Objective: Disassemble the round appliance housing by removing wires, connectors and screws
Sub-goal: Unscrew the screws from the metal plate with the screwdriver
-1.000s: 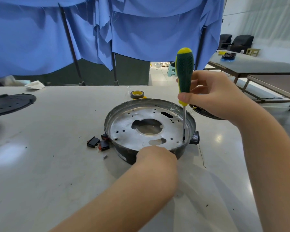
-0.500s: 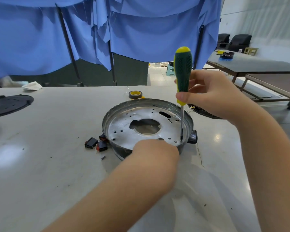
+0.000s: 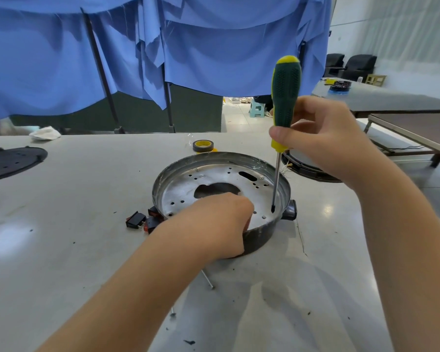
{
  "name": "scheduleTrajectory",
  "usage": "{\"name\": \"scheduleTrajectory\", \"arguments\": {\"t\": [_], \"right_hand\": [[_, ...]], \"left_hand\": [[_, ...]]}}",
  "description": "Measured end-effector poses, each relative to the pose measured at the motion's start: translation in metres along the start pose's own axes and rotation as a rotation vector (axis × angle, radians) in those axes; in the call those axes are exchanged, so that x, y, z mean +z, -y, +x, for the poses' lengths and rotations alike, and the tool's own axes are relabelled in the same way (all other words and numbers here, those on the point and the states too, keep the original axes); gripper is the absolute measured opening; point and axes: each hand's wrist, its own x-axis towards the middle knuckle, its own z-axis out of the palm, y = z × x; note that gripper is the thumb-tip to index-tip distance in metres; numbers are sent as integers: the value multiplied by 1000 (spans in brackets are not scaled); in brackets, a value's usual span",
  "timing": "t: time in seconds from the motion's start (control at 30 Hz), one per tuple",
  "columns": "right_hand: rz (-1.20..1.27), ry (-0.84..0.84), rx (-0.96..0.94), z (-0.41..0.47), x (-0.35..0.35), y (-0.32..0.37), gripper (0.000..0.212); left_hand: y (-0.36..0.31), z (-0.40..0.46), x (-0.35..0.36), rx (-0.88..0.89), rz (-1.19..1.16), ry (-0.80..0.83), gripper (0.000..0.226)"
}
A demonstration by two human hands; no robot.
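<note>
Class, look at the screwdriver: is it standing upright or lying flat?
Upright. The right hand grips the screwdriver with its handle on top, its shaft running down and its tip at the metal plate inside the round housing.

Blue cloth (image 3: 214,47) draped on poles behind grey table (image 3: 61,224); dark tables (image 3: 404,105), black chairs (image 3: 358,66) right; glossy pale floor.

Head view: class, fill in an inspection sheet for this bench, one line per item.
Surface: grey table, dark specks.
Job's things: round housing; screwdriver upright, tip on its metal plate.
Clutter: tape roll; black switches; loose screws; black disc.
Grippers: left hand reaches inside the housing; right hand grips the screwdriver.
Cables: frayed wires behind the housing.
Surroundings: blue cloth; further tables.
</note>
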Motion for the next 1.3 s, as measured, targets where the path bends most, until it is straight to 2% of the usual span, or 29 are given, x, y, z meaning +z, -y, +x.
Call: {"name": "scheduleTrajectory", "arguments": {"t": [0.13, 0.27, 0.37, 0.43, 0.53, 0.67, 0.77, 0.9, 1.03, 1.17, 1.3], "right_hand": [[54, -43, 14, 1, -1, 2, 19], [49, -20, 49, 2, -4, 6, 14], [-96, 119, 129, 1, -7, 6, 16], [-190, 263, 168, -1, -5, 4, 17], [-273, 473, 235, -3, 0, 2, 14], [-361, 595, 269, -3, 1, -2, 16], [-363, 632, 280, -3, 1, -5, 11], [-383, 548, 268, 0, 1, -9, 9], [-418, 558, 306, 0, 0, -12, 12], [-596, 707, 371, -3, 6, -19, 22], [-604, 786, 428, -4, 10, -23, 18]], "left_hand": [[1, 2, 2, 21, -6, 9, 11], [5, 2, 0, 52, -48, -5, 17], [11, 2, -2, 65, -86, -27, 18], [15, 2, -5, 67, -107, -54, 14], [20, 1, -11, 60, -134, -92, 20], [26, -1, -18, 66, -162, -176, 25], [29, -2, -22, 76, -198, -209, 26], [31, -1, -24, 90, -240, -252, 19], [31, 4, -18, 94, -251, -209, 16], [21, 10, 2, 100, -229, -81, 25], [18, 15, 11, 103, -223, -19, 28]]}}
